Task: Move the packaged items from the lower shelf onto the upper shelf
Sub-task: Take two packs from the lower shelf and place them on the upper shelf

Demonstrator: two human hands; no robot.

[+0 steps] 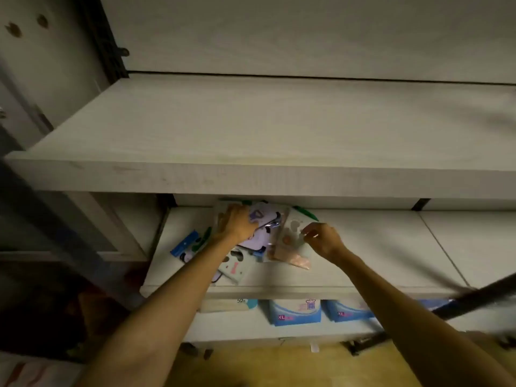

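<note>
On the lower shelf (363,247), the left hand (237,223) grips a purple packet (257,238) while the right hand (324,240), at its 3 o'clock, pinches a clear pink packet (290,247) in the pile, below the bare upper shelf (251,129) at 12 o'clock.

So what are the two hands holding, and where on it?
The left hand grips the purple packet at its top left edge. The right hand pinches the pale pink packet at its right edge.

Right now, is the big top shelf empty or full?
Empty: the upper shelf shows only bare board, while the packets lie on the lower shelf.
</note>
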